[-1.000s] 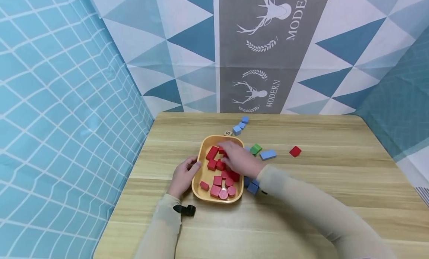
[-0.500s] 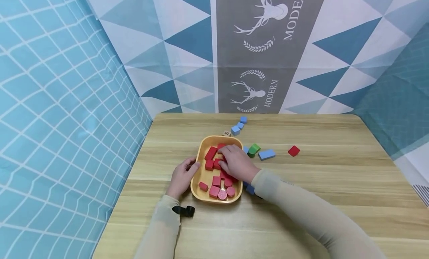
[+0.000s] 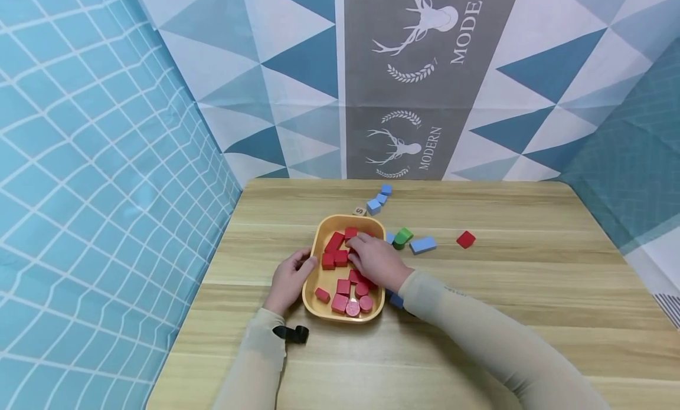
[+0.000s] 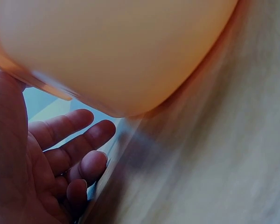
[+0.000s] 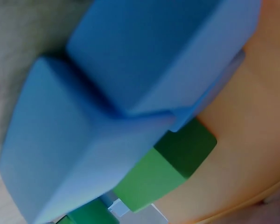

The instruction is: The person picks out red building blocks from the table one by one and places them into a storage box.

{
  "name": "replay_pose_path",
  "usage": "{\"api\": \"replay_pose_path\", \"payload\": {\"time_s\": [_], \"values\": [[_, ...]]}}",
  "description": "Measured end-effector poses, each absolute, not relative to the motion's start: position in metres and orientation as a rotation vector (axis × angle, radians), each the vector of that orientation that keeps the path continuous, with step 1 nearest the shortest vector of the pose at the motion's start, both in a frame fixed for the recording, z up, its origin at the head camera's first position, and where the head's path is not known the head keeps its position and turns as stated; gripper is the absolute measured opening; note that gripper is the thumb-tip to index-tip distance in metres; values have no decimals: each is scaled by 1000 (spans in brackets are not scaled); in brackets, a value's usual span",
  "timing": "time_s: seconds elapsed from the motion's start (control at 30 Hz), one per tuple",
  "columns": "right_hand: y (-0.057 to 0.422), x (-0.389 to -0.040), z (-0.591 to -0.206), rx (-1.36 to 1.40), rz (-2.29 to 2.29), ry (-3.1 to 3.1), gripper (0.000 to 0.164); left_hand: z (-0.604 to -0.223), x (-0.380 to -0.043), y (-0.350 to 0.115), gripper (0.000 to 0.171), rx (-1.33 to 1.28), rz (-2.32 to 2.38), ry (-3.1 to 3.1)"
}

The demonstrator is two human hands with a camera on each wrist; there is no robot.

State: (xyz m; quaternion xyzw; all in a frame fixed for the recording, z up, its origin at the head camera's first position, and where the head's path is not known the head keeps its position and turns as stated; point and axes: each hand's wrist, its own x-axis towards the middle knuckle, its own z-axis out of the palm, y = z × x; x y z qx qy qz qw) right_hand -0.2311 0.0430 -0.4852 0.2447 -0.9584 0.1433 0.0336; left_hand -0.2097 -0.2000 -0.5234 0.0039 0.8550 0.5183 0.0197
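My left hand [image 3: 290,280] is at the left side of an orange plastic bin [image 3: 310,292], thumb on the rim. In the left wrist view its other fingers [image 4: 100,134] are loosely bent beside the bin's outer wall. Reaching over the right rim, my right hand [image 3: 376,259] has its fingertips down among the red blocks inside. Just left of its thumb, two red cubes [image 3: 334,259] sit side by side, with a long red block [image 3: 334,242] behind them. Red cubes and round pieces [image 3: 353,308] lie in the near half. I cannot tell whether the right fingers grip a block.
Blue blocks [image 3: 396,300] and green blocks [image 3: 404,237] lie along the bin's right side. A blue bar [image 3: 423,245] and a lone red block [image 3: 466,239] are farther right. Small blue cubes [image 3: 374,206] and a lettered wooden cube [image 3: 359,211] stand behind the bin.
My right hand has shifted slightly toward me inside the bin, uncovering a red block at the far end. The two red cubes have slid left. My left hand has stayed at the rim.
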Motion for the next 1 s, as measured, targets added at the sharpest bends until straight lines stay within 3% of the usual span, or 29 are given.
{"api": "replay_pose_path", "payload": {"time_s": [1.0], "values": [[44, -233, -490, 804, 406, -2885, 28, -522, -209, -200, 43, -4, 1618, 2636]]}}
